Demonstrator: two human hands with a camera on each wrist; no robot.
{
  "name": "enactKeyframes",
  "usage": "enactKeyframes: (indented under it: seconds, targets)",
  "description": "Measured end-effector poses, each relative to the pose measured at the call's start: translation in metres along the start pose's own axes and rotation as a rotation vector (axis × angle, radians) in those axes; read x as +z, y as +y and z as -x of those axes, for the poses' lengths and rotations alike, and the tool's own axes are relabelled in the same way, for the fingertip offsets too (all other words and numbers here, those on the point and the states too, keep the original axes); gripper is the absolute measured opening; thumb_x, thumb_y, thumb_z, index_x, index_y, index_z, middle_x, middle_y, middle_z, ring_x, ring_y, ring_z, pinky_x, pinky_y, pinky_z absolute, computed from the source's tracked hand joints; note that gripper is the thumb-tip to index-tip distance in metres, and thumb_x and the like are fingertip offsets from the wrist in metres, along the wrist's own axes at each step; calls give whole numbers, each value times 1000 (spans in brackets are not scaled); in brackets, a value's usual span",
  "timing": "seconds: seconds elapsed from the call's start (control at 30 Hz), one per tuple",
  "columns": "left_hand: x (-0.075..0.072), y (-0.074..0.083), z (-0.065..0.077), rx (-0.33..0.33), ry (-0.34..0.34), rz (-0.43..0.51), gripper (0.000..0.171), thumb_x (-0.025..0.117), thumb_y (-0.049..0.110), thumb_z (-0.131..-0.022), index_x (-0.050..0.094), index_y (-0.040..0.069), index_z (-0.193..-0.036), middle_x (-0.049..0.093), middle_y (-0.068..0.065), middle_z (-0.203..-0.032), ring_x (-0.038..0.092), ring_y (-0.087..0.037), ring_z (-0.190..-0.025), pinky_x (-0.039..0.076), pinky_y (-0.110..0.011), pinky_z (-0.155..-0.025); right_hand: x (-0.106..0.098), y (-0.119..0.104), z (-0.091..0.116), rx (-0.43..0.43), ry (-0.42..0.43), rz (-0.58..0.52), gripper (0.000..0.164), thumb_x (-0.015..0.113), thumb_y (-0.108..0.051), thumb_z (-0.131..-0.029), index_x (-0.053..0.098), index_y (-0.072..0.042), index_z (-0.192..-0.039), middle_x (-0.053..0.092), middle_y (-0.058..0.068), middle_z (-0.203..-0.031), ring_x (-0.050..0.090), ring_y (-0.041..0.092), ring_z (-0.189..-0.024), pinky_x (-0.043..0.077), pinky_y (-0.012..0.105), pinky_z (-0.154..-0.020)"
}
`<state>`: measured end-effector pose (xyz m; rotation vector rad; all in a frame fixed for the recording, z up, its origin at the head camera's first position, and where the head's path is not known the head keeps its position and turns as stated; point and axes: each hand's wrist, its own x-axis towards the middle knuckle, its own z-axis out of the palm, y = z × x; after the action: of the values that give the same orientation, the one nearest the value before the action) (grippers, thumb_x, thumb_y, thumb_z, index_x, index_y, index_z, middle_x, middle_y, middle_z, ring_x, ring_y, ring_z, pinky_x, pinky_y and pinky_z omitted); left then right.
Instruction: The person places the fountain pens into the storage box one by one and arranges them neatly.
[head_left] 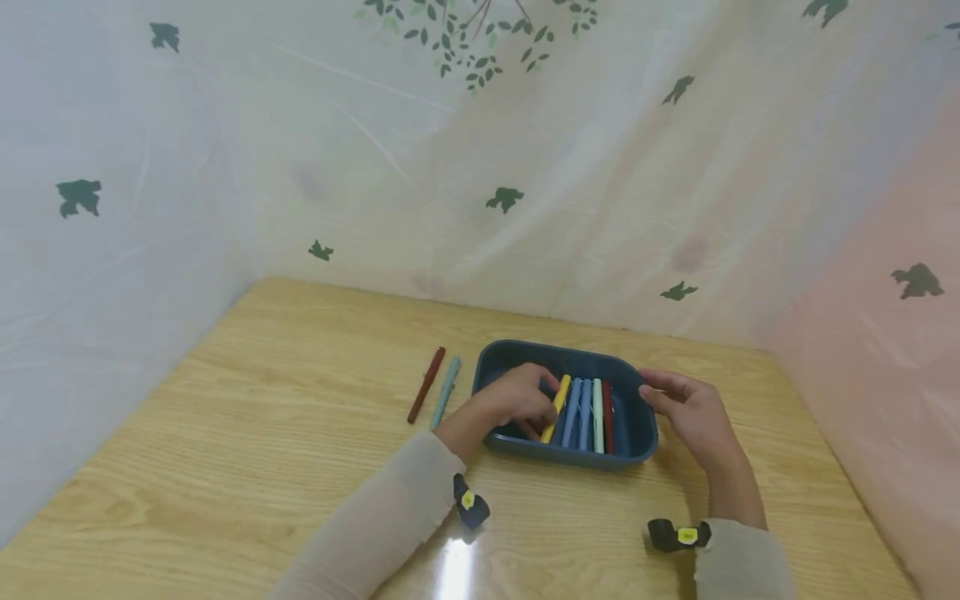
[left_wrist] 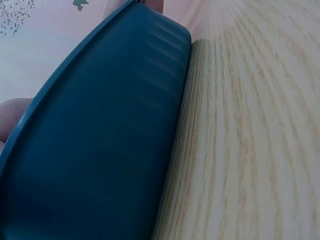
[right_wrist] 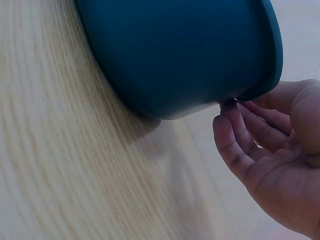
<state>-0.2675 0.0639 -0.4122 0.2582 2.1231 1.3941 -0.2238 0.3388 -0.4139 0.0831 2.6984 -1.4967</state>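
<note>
A dark blue tray (head_left: 553,456) with raised walls stands on the table, with a row of capped pens inside it. My left hand (head_left: 522,398) reaches into the tray, its fingers curled at the yellow pen (head_left: 557,408), which leans at the left end of the row. To its right lie two blue pens (head_left: 585,414), a pale green pen (head_left: 597,417) and a dark red pen (head_left: 607,417). At the tray's right end, my right hand (right_wrist: 270,145) pinches the rim between thumb and fingers. The tray wall (left_wrist: 100,125) hides most of my left hand in the left wrist view.
Left of the tray, a dark red pen (head_left: 426,385) and a light teal pen (head_left: 446,392) lie on the wooden table (head_left: 225,433). A printed curtain (head_left: 420,167) hangs along the table's back and sides.
</note>
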Motion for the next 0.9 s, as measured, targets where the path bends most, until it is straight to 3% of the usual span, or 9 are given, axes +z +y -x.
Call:
enactKeyframes:
  seconds: [0.3, 0.6, 0.9]
  targets:
    - [3, 3, 0, 3, -1, -31, 52, 71, -8, -89, 54, 3, -137, 68, -16, -83, 69, -25, -63, 63, -34, -54, -2, 0, 1, 4, 1, -1, 57, 61, -44, -103, 55, -10, -148, 50, 15, -153, 52, 38, -135, 41, 59, -113]
    - [7, 3, -1, 6, 1, -77, 53, 69, -12, -89, 53, 3, -137, 68, -14, -83, 69, -23, -66, 62, -33, -56, -2, 0, 2, -6, 6, 5, 58, 60, -46, -103, 55, -11, -148, 50, 14, -154, 52, 35, -135, 44, 55, -112]
    - [6, 1, 0, 21, -1, -75, 64, 75, -18, -80, 54, 1, -137, 63, -12, -98, 69, -23, -71, 63, -32, -58, 0, 1, 0, -16, 4, 8, 57, 60, -46, -103, 56, -11, -147, 50, 14, -153, 52, 35, -135, 45, 55, -112]
